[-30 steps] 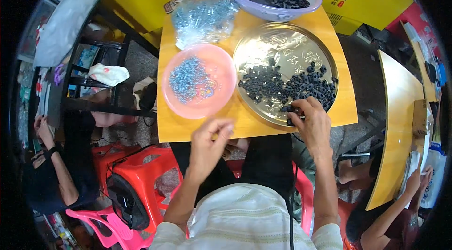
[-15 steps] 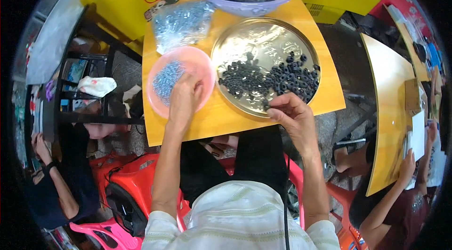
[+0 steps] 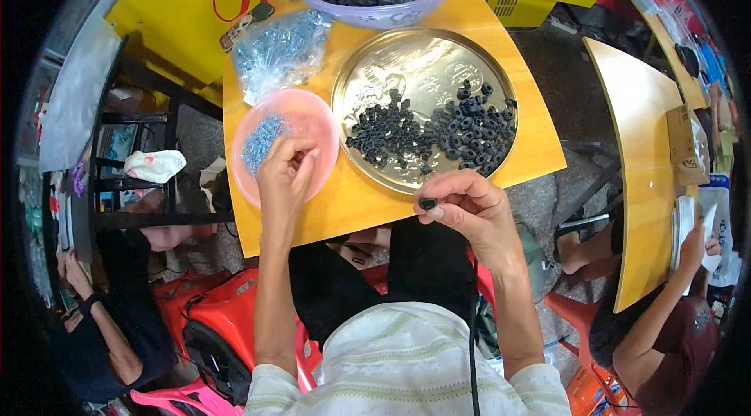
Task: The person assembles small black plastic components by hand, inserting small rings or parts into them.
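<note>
Between the thumb and fingers of my right hand [image 3: 473,208] is a small black plastic part [image 3: 427,203], held just off the near edge of a round gold tray [image 3: 407,52]. On that tray lie a heap of small black pieces [image 3: 387,134] and, to its right, larger black ring-like pieces [image 3: 473,134]. My left hand [image 3: 285,169] is pinched closed over the near side of a pink bowl [image 3: 330,126]. Whatever its fingertips hold is too small to make out. Small bluish metal pieces [image 3: 262,138], seemingly screws, lie in the bowl.
Behind the pink bowl sits a clear bag [image 3: 278,56] of similar metal pieces. A lilac basin [image 3: 383,18] full of black parts stands at the table's [image 3: 536,142] far edge. Other people sit at both sides; a second table [image 3: 637,181] is at the right.
My right hand has drawn back from the tray toward me with the black part. My left hand has come up and back from the metal pieces, fingers pinched. The view has shifted slightly.
</note>
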Demonstrator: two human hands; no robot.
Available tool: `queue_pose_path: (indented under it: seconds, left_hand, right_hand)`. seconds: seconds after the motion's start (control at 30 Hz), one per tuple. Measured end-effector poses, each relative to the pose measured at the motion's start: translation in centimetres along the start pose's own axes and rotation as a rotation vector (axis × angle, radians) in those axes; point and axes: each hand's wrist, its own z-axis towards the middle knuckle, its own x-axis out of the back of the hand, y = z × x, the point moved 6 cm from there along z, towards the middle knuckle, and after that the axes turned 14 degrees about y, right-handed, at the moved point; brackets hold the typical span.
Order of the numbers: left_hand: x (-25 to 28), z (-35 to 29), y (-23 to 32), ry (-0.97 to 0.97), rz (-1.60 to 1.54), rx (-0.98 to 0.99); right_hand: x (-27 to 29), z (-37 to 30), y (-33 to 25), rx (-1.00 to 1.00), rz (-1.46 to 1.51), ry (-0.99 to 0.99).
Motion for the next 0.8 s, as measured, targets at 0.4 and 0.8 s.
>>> queue_pose_path:
  seconds: [0.4,0.8]
  left_hand:
    - [-1.4,-6.1,5.3,-0.131,-1.181,0.714]
    - [-0.9,-6.8,5.4,-0.113,-1.000,0.559]
  right_hand:
    - [-2.4,-0.4,1.1,-0.020,-0.016,-0.035]
    - [-2.6,-0.8,1.8,-0.084,-0.049,-0.041]
